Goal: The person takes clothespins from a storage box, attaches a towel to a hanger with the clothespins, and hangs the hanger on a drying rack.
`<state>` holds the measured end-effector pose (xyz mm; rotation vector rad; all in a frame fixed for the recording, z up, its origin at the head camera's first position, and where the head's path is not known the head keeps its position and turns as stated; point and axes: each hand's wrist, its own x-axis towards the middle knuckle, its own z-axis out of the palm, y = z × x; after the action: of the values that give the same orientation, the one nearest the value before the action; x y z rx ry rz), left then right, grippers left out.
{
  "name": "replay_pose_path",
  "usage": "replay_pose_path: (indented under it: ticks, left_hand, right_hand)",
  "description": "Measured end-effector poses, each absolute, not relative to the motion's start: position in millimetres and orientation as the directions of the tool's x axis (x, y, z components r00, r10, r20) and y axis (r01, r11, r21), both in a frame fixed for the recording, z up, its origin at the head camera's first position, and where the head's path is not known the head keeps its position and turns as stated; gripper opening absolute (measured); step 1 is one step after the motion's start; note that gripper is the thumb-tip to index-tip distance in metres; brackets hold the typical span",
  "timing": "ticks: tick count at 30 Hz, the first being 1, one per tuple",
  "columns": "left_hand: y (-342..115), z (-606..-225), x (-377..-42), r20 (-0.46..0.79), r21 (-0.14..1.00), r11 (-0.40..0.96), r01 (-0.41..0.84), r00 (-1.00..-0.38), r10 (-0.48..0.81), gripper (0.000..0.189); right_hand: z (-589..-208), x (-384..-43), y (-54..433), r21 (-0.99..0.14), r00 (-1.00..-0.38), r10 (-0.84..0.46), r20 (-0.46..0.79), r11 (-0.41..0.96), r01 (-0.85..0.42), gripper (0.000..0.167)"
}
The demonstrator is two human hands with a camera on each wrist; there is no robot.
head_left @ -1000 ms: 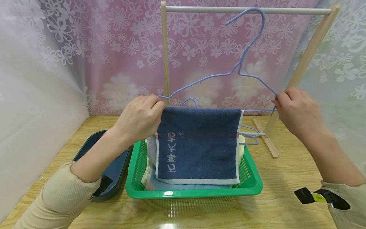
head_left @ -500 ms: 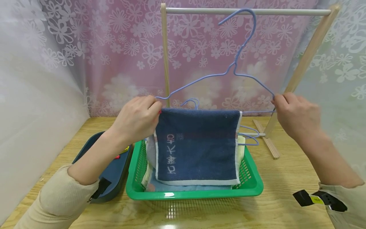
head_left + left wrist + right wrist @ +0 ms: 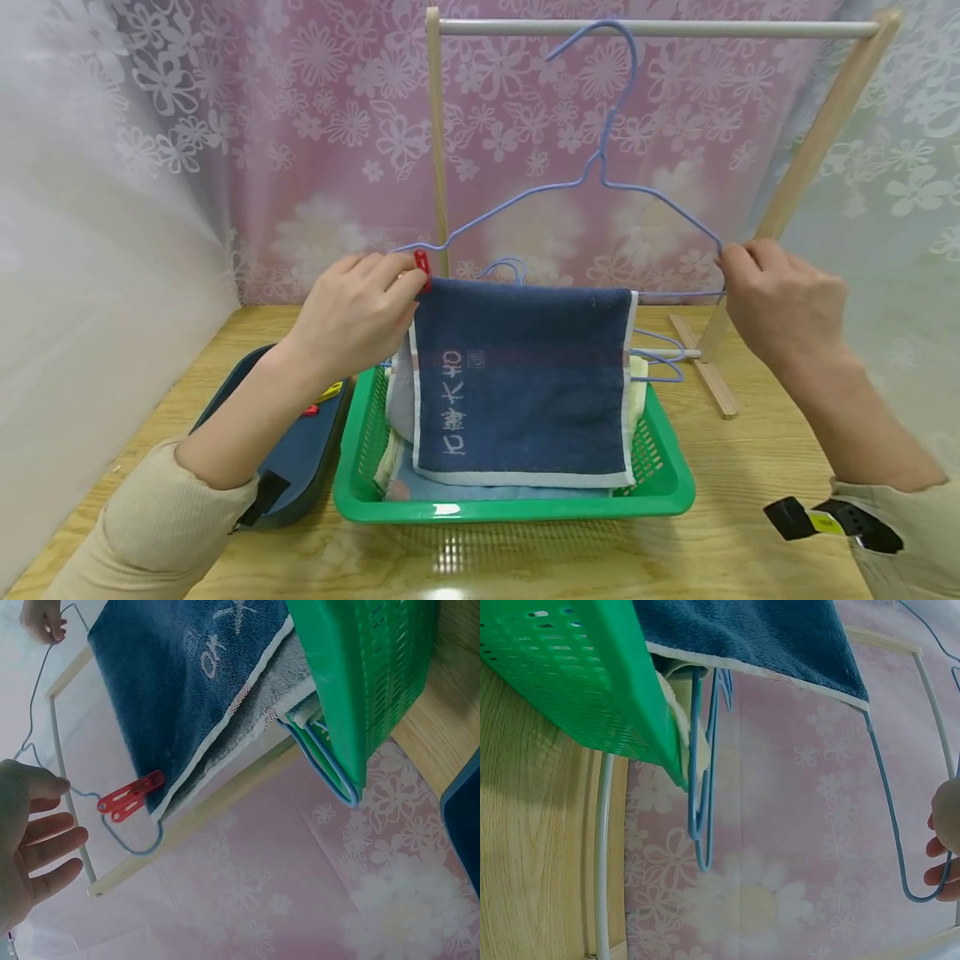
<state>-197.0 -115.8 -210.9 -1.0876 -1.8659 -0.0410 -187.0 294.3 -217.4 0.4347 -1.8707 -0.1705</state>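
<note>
Navy towel (image 3: 525,392) (inverted white Chinese characters (image 3: 452,417)) draped over blue wire hanger (image 3: 602,155), towards hanger's left corner, above green basket (image 3: 517,510). Red clothespin (image 3: 144,788) on towel's top-left corner. Left hand (image 3: 354,315): fingers loosely spread, empty. Right hand (image 3: 783,304): gripping hanger's right corner.

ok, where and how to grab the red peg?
Probably best pinched by its two handle ends, coming from the left hand's side. In the left wrist view, the red peg's handles stick out past the towel toward that hand, side by side, while its other end sits over the towel's corner.
</note>
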Motion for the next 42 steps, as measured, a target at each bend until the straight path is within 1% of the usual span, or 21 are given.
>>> replay_pose_path:
  ticks: [3,6,8,11,13,15,16,18,20,22,23,25,27,29,32,38,42]
  left_hand:
    - [-122,-212,-197,0.725,-0.391,0.611,0.689,-0.178,0.665,0.019]
    - [-131,-214,-198,0.733,-0.382,0.614,0.691,-0.178,0.657,0.019]
    - [-140,-216,-199,0.741,-0.366,0.624,0.690,-0.190,0.644,0.018]
    - [-155,-220,-201,0.750,-0.316,0.657,0.684,-0.244,0.615,0.019]
    - [-166,-222,-202,0.748,-0.277,0.684,0.674,-0.295,0.594,0.018]
    - [-177,-224,-203,0.736,-0.231,0.717,0.658,-0.364,0.571,0.017]
    - [-183,-224,-204,0.721,-0.202,0.737,0.645,-0.411,0.558,0.016]
    - [-193,-225,-207,0.655,-0.126,0.787,0.604,-0.545,0.524,0.014]
    - [-202,-225,-212,0.545,-0.056,0.840,0.539,-0.689,0.478,0.015]
    - [-211,-227,-219,0.402,-0.010,0.884,0.466,-0.808,0.431,0.018]
    - [-216,-229,-223,0.325,0.003,0.902,0.432,-0.853,0.407,0.020]
    - [-225,-235,-232,0.193,0.026,0.919,0.393,-0.904,0.382,0.024]
    - [-234,-243,-239,0.096,0.051,0.924,0.379,-0.923,0.374,0.025]
    - [-239,-250,-247,0.029,0.077,0.921,0.381,-0.925,0.380,0.024]
    - [-243,-259,-257,-0.022,0.109,0.913,0.393,-0.917,0.398,0.022]
    - [-245,-275,-277,-0.132,0.129,0.899,0.418,-0.892,0.433,0.024]
    - [-246,-292,-284,-0.227,0.208,0.895,0.395,-0.870,0.437,0.032]
  right_hand:
    - [-220,-188,293,0.304,-0.283,-0.351,0.893,0.932,-0.197,0.022]
    - [-222,-190,292,0.287,-0.271,-0.329,0.905,0.940,-0.182,0.019]
    - [-223,-192,292,0.280,-0.256,-0.318,0.913,0.944,-0.175,0.019]
    - [-224,-193,291,0.269,-0.249,-0.306,0.919,0.948,-0.173,0.018]
    - [-225,-194,290,0.268,-0.259,-0.306,0.916,0.948,-0.173,0.018]
    - [-225,-195,289,0.267,-0.267,-0.306,0.914,0.948,-0.174,0.018]
    - [-225,-195,290,0.264,-0.268,-0.303,0.914,0.949,-0.173,0.018]
    - [-226,-194,290,0.260,-0.270,-0.298,0.916,0.951,-0.170,0.019]
    - [-226,-193,292,0.251,-0.265,-0.289,0.920,0.953,-0.167,0.019]
    - [-226,-193,292,0.245,-0.271,-0.284,0.920,0.955,-0.169,0.020]
    - [-226,-193,292,0.244,-0.276,-0.284,0.918,0.955,-0.171,0.020]
    - [-226,-193,291,0.239,-0.285,-0.283,0.916,0.955,-0.178,0.021]
    - [-226,-194,290,0.235,-0.295,-0.284,0.912,0.953,-0.189,0.021]
    - [-224,-193,290,0.229,-0.293,-0.278,0.915,0.955,-0.190,0.021]
    - [-224,-191,291,0.221,-0.294,-0.271,0.917,0.956,-0.191,0.020]
    - [-224,-189,294,0.207,-0.312,-0.258,0.914,0.960,-0.186,0.018]
    - [-226,-188,294,0.200,-0.323,-0.255,0.912,0.960,-0.195,0.017]
